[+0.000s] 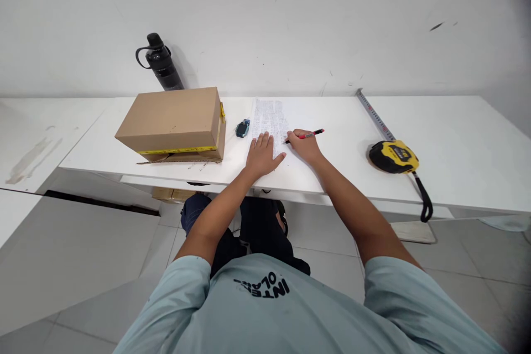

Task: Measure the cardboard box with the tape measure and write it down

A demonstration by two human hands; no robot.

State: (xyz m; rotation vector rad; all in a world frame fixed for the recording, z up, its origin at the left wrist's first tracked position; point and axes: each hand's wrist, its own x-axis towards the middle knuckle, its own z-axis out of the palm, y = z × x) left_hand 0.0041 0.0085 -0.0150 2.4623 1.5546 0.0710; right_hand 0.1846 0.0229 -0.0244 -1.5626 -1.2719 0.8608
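A sheet of paper (269, 114) covered with small handwriting lies on the white table. My left hand (262, 157) rests flat on its lower part, fingers spread and thumb out to the right. In my right hand (305, 146) is a red and black pen (312, 134), its tip down at the right side of the sheet. The fingers are closed round the pen near its tip. Just left of the paper sits a small dark device (242, 128), whose kind I cannot make out.
A taped cardboard box (174, 119) stands on the left of the table (456, 149), with a black bottle (164, 63) behind it against the wall. To the right lies a yellow and black tape measure (394, 156), its blade pulled out toward the wall and its strap over the front edge.
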